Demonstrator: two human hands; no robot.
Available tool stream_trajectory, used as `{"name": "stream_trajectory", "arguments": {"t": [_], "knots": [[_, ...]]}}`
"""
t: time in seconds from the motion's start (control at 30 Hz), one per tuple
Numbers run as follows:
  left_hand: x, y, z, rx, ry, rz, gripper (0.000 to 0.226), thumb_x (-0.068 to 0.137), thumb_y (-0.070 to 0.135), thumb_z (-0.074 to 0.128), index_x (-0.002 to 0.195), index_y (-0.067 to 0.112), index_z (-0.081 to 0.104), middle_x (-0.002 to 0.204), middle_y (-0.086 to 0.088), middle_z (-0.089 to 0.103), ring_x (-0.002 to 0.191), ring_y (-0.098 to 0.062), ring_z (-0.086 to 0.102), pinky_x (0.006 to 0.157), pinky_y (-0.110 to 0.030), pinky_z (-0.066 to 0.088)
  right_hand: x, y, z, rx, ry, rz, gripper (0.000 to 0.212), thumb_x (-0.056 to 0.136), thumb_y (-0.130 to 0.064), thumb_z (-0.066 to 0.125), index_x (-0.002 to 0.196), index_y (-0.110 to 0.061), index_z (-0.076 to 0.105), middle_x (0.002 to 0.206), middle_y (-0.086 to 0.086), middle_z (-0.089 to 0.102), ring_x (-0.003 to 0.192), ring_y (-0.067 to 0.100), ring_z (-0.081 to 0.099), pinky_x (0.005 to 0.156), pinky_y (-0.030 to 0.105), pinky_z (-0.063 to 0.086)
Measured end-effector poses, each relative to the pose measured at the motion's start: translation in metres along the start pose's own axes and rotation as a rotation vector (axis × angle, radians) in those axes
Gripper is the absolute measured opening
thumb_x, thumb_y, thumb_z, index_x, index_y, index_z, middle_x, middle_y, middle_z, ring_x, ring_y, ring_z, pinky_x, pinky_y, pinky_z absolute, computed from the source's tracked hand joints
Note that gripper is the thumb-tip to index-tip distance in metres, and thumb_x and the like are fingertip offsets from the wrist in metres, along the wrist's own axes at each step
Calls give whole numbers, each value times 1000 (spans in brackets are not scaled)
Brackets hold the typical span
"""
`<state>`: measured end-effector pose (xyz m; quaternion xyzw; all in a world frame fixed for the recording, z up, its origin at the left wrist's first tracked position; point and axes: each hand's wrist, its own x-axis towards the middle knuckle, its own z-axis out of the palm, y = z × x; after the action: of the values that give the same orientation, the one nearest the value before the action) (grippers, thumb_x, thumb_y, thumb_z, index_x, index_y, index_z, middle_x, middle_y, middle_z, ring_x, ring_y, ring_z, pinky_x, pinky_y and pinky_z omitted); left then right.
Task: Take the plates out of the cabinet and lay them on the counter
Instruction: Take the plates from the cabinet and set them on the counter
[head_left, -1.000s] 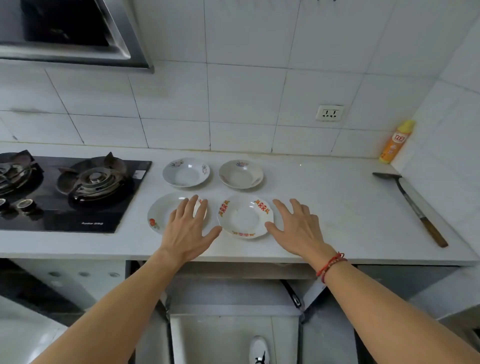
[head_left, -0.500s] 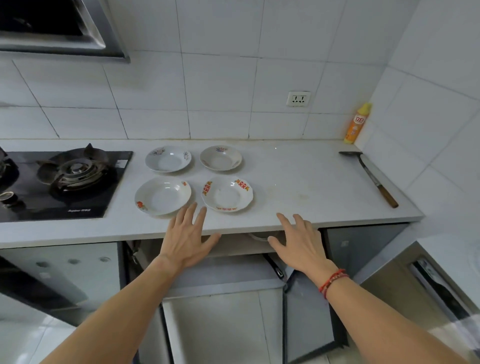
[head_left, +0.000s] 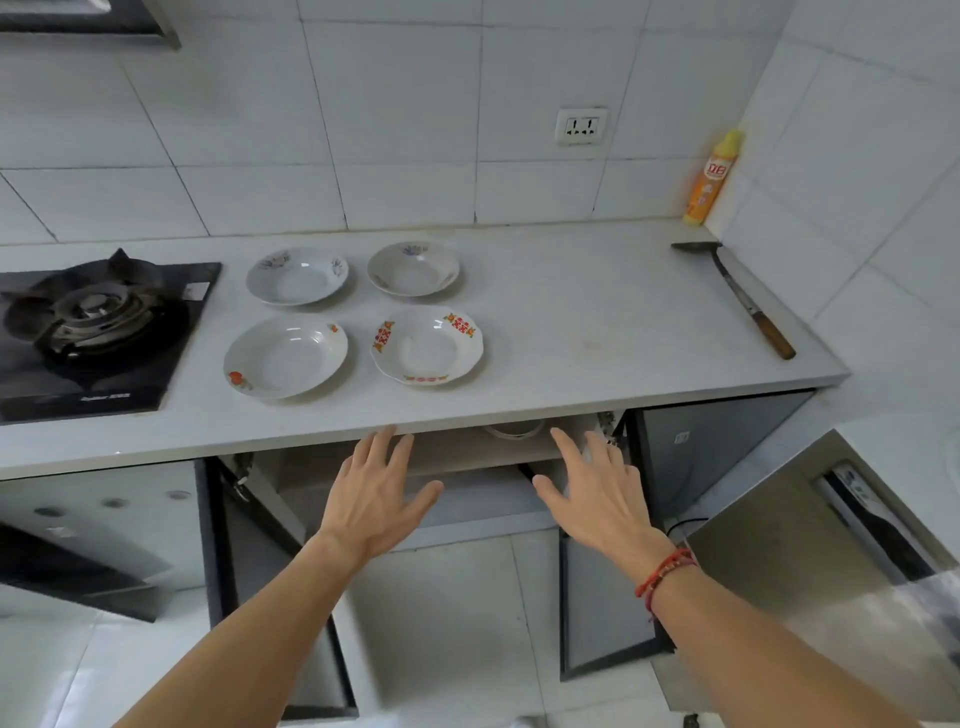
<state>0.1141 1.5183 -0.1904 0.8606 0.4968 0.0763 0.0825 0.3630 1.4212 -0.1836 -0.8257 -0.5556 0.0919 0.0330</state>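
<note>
Several white plates lie on the grey counter (head_left: 597, 332): a red-patterned plate (head_left: 427, 346) front right, a plate with an orange flower (head_left: 285, 356) front left, a blue-flowered plate (head_left: 297, 275) and a smaller dish (head_left: 413, 268) behind them. Below the counter edge the cabinet (head_left: 467, 467) stands with both doors swung out; a white rim (head_left: 514, 430) shows on its upper shelf. My left hand (head_left: 376, 493) and my right hand (head_left: 597, 493) hover in front of the cabinet opening, fingers spread, holding nothing.
A gas hob (head_left: 98, 327) sits at the counter's left. A cleaver (head_left: 743, 296) lies near the right wall, beside a yellow bottle (head_left: 711, 179) in the corner. The right cabinet door (head_left: 602, 603) juts out toward me; a range hood (head_left: 88, 21) hangs top left.
Both hands have drawn back from the plates on the counter and dropped below its edge, in front of the open cabinet. The view has tilted down and pulled back.
</note>
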Motion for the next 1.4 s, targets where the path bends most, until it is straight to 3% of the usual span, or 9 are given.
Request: {"name": "stream_trajectory", "arguments": {"t": [0.27, 0.63, 0.83, 0.97, 1.13, 1.23, 1.4], "knots": [[30, -10, 89, -47, -69, -32, 66, 89, 51, 57, 137, 7, 48, 145, -16, 44, 134, -36, 39, 101, -47, 43, 31, 9, 83, 13, -70, 3, 65, 97, -56, 39, 155, -30, 22, 151, 15, 34, 130, 32, 41, 99, 45, 40], [119, -30, 237, -98, -81, -64, 64, 90, 49, 55, 137, 6, 46, 132, -17, 48, 117, -37, 45, 95, -44, 46, 130, 39, 211, 173, -17, 118, 66, 98, -55, 41, 155, -28, 20, 147, 17, 38, 132, 34, 41, 101, 47, 44], [165, -35, 324, -156, -97, -57, 67, 92, 47, 53, 146, 10, 36, 148, -15, 37, 128, -37, 38, 105, -42, 38, 192, 62, 289, 206, 26, 174, 65, 97, -55, 41, 153, -28, 22, 140, 18, 42, 127, 35, 45, 95, 46, 49], [204, -40, 372, -189, -88, -67, 66, 95, 46, 47, 148, 9, 32, 146, -17, 38, 129, -35, 41, 103, -41, 38, 227, 69, 334, 225, 30, 170, 64, 96, -53, 42, 151, -29, 22, 135, 15, 43, 125, 35, 44, 93, 45, 50], [261, -34, 414, -398, -70, -241, 65, 97, 46, 48, 149, 12, 30, 147, -15, 38, 134, -32, 40, 108, -39, 35, 281, 86, 371, 393, 77, 214, 64, 94, -51, 48, 150, -26, 28, 138, 16, 44, 126, 39, 47, 98, 47, 48], [288, -33, 441, -420, -3, -256, 61, 96, 45, 50, 145, 12, 39, 142, -14, 46, 129, -32, 47, 104, -37, 38, 317, 100, 385, 514, 124, 240, 60, 94, -47, 53, 146, -21, 36, 140, 15, 45, 126, 37, 49, 101, 43, 46], [329, -35, 475, -597, 103, -295, 37, 96, 37, 54, 120, 11, 64, 124, -14, 66, 116, -33, 59, 91, -34, 44, 364, 122, 396, 575, 158, 283, 54, 98, -43, 51, 143, -13, 44, 143, 14, 50, 130, 35, 48, 98, 33, 41]]}}
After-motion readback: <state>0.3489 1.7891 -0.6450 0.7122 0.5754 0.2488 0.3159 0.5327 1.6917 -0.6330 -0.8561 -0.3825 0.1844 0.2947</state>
